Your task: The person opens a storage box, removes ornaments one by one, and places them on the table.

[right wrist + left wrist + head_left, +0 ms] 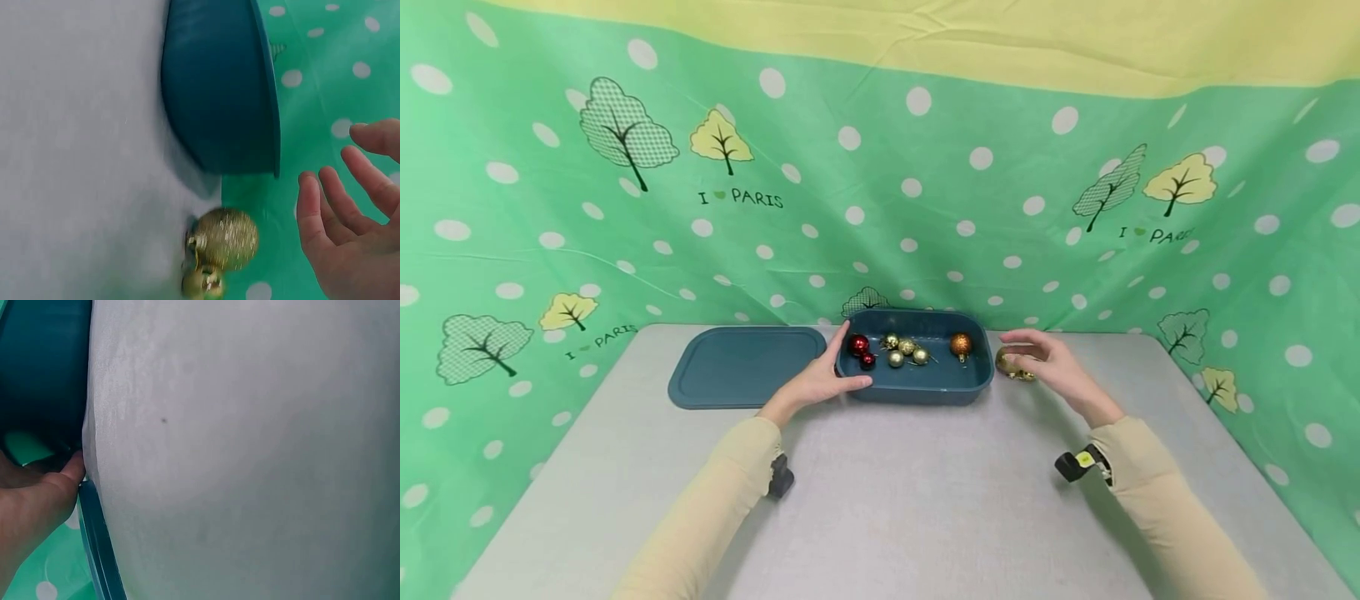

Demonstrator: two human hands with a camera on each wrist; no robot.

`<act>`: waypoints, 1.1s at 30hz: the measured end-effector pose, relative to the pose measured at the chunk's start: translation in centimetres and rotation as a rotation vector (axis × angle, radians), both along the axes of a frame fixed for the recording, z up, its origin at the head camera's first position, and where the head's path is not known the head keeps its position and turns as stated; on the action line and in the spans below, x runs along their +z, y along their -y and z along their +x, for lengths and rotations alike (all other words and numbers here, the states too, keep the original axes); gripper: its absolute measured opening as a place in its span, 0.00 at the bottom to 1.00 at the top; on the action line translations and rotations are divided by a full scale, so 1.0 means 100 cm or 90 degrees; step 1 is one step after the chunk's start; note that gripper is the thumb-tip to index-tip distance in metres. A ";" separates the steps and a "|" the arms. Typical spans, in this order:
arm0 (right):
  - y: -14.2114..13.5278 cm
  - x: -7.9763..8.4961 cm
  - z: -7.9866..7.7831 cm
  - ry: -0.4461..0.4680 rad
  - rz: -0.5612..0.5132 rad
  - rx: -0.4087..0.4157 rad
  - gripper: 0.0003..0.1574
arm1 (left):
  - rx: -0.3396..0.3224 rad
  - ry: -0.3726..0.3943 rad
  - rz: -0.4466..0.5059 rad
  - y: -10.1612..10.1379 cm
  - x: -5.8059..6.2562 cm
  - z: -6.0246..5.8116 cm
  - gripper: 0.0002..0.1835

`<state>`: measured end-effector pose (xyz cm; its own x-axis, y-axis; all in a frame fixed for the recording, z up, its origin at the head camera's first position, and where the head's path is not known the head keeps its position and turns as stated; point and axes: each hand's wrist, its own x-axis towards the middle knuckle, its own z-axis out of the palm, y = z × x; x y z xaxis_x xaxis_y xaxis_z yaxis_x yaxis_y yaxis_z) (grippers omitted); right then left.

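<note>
A dark blue rectangular box point(917, 395) stands at the far edge of the table. My left hand point(814, 382) touches its left end, thumb and fingers spread wide around the corner. In the box lie two red Christmas baubles point(858, 344), several small gold baubles point(907, 347) and an orange bauble point(960, 345). To the right of the box my right hand point(1051, 367) hovers with loosely bent fingers, holding nothing. Below it rest a glittery gold bauble point(226, 239) and a smaller shiny gold one point(203, 283), partly hidden in the head view.
A matching blue lid point(741, 367) lies flat to the left of the box. Behind the grey table point(917, 500) hangs a green dotted cloth point(925, 208), which also covers both sides.
</note>
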<state>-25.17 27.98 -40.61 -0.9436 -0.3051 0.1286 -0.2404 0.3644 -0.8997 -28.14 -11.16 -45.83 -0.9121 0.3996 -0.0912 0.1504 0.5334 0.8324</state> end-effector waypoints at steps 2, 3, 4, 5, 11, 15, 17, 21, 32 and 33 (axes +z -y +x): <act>0.006 0.000 -0.001 0.000 -0.008 0.005 0.26 | 0.001 0.003 0.000 0.000 0.000 0.000 0.60; 0.010 0.001 -0.002 0.000 -0.012 0.009 0.27 | 0.001 0.005 0.000 0.000 0.000 0.000 0.59; 0.013 0.001 -0.003 0.003 -0.020 0.013 0.27 | 0.002 0.006 0.000 0.000 0.000 0.000 0.59; 0.017 0.001 -0.004 0.006 -0.023 0.013 0.27 | 0.003 0.007 -0.001 0.000 0.000 0.000 0.59; 0.036 0.003 -0.009 0.013 -0.015 0.008 0.28 | 0.000 0.012 0.004 0.000 0.000 0.000 0.59; 0.048 0.004 -0.013 0.009 -0.016 0.004 0.27 | 0.000 0.010 0.005 0.000 0.001 0.001 0.60; 0.054 0.003 -0.014 0.012 -0.022 0.006 0.28 | 0.000 0.009 0.006 0.000 0.001 0.001 0.60; 0.066 0.002 -0.018 0.025 -0.017 -0.007 0.32 | 0.002 0.009 0.007 0.000 0.001 0.001 0.60; 0.085 -0.005 -0.031 0.033 0.070 -0.049 0.37 | 0.002 0.012 0.008 -0.001 0.000 0.000 0.59; 0.086 -0.006 -0.033 0.030 0.076 -0.051 0.38 | 0.003 0.014 0.007 -0.001 0.000 0.000 0.59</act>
